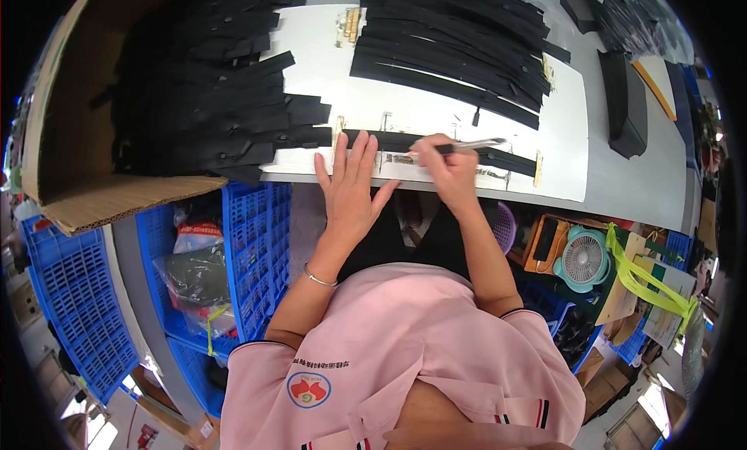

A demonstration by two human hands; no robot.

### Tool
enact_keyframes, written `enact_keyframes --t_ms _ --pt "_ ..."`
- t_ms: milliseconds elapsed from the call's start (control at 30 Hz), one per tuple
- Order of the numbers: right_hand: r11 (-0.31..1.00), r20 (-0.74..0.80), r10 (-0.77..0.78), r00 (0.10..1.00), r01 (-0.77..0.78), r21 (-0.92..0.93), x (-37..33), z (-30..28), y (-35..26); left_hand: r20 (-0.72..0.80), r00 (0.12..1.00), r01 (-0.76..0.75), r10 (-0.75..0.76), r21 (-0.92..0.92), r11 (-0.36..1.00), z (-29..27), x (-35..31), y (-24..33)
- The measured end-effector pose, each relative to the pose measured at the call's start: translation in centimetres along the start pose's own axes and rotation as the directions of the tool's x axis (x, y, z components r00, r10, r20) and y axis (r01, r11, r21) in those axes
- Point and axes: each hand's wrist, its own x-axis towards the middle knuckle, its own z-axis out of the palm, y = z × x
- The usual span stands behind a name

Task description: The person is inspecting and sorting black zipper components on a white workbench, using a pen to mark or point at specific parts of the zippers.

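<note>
Black strip (397,141) on white board (566,131): my left hand (349,187), fingers extended, apparently steadies it; right hand (451,174) grips pen-like tool (481,144).

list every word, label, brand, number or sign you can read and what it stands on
Pink shirt: dark upside-down lettering, wording not copied.
Round blue-rimmed badge on it: small lettering, not copied.
White panel: dark marks, too small to read.
</note>
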Motion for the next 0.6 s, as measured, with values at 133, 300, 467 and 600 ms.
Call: enact_keyframes --t_ms 133,300,467,600 --pt "0.995 -0.26 -0.039 0.965 0.014 -0.097 -0.5 -4.0 0.4 -0.014 1.0 -0.013 0.013 0.035 0.999 0.0 0.0 0.0" --pt "0.964 -0.278 -0.086 0.957 0.009 -0.267 -0.5 -5.6 2.6 -0.015 1.0 -0.024 0.024 0.042 0.999 0.3 -0.1 -0.1" --pt "0.964 -0.296 -0.113 0.948 0.033 -0.264 -0.3 -5.2 2.5 0.0 1.0 -0.017 0.017 0.047 0.999 0.1 -0.1 0.0" --pt "0.947 -0.244 -0.14 0.96 0.058 -0.315 -0.3 -5.4 2.8 0.026 1.0 -0.011 0.009 0.056 0.998 -0.1 0.1 0.3"
